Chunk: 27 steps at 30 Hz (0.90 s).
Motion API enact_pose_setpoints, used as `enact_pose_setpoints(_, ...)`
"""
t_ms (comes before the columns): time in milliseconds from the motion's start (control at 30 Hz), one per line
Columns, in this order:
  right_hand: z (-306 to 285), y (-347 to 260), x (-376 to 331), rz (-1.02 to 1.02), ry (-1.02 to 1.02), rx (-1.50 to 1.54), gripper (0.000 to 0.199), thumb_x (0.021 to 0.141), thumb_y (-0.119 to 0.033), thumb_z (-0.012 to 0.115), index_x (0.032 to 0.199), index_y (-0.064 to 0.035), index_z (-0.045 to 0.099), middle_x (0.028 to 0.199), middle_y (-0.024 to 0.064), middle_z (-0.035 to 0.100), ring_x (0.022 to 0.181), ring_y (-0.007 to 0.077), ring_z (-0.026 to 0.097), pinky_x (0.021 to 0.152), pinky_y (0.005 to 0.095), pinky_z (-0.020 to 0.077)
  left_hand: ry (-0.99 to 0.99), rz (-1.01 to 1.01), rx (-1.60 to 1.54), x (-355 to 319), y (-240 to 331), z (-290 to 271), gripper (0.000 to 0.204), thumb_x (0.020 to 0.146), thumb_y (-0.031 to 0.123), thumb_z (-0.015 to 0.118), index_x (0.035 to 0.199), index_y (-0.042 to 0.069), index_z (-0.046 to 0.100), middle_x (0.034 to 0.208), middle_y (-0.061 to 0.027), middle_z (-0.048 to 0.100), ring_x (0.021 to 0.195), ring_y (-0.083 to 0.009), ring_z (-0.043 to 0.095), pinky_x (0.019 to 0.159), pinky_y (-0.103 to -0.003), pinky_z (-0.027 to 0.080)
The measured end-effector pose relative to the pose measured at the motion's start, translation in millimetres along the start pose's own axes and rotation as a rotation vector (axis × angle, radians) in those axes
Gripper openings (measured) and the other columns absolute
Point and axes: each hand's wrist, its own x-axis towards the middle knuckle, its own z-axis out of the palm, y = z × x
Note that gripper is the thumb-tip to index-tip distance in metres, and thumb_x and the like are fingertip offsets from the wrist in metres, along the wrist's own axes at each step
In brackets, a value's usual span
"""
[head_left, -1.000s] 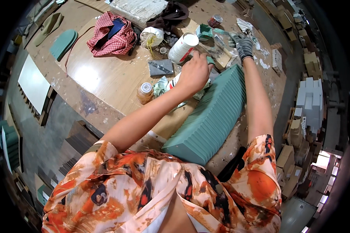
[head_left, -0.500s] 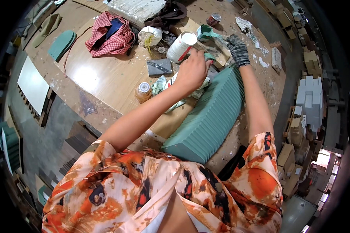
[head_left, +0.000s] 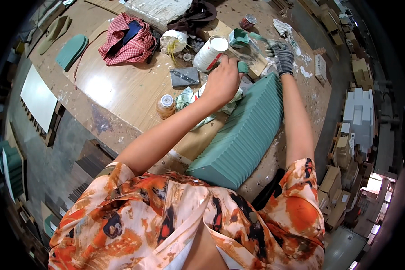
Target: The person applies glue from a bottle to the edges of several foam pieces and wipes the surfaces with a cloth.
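Long ribbed green block (head_left: 240, 132) slants bodyward from nearer gloved right hand (head_left: 283, 58) pinching green-smeared tool (head_left: 257, 37); left hand (head_left: 225, 80) clasps green pad (head_left: 243, 67).

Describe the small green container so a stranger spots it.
On the workbench, follow the long ridged green block to its far end, near the gloved right hand. Beyond it, between the white cylinder and the dark-red pot, sits the green container, set apart by its boxy shape.
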Motion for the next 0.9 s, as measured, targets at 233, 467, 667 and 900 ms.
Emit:
enact_pose_setpoints(233, 9, 8, -11, 0.414, 0.075, 0.21, 0.021, 0.092, -0.011, 0.066, 0.101, 0.0077, 0.066, 0.085, 0.0166, 0.071, 0.063, 0.0242, 0.069, 0.055, 0.0315, 0.0588, 0.039, 0.014, -0.026, 0, 3, 1, 0.037, 0.091, 0.019, 0.066, 0.114, -0.004, 0.05, 0.113, -0.0257, 0.053, 0.095, -0.0458, 0.061, 0.079, -0.051, 0.051)
enact_pose_setpoints(467, -33, -3, -81, 0.172, 0.116, 0.493, 0.019, 0.093, -0.013, 0.067, 0.097, 0.0043, 0.061, 0.082, 0.0113, 0.064, 0.061, 0.0164, 0.058, 0.055, 0.028, 0.0504, 0.052, 0.004, -0.148, 0, 6, 4, 0.039, 0.092, 0.022, 0.066, 0.12, 0.0, 0.051, 0.112, -0.0224, 0.054, 0.099, -0.0429, 0.058, 0.08, -0.05, 0.046)
enact_pose_setpoints(667, -2, -71, -196, 0.302, 0.131, 0.737, 0.02, 0.095, -0.013, 0.066, 0.104, 0.004, 0.065, 0.082, 0.0101, 0.064, 0.065, 0.0166, 0.058, 0.053, 0.0267, 0.0466, 0.125, 0.059, -0.206, -4, -2, -3, 0.038, 0.092, 0.019, 0.067, 0.122, 0.002, 0.052, 0.108, -0.0205, 0.059, 0.092, -0.0404, 0.061, 0.077, -0.048, 0.047)
enact_pose_setpoints(900, 11, -80, -223, 0.349, 0.284, 0.593, 0.016, 0.097, -0.013, 0.063, 0.097, 0.0027, 0.065, 0.077, 0.0087, 0.064, 0.055, 0.0142, 0.056, 0.048, 0.0245, 0.0464, 0.068, 0.079, -0.207, -7, 2, 3, 0.039, 0.091, 0.02, 0.068, 0.124, 0.003, 0.055, 0.107, -0.0188, 0.063, 0.088, -0.0347, 0.065, 0.078, -0.044, 0.049)
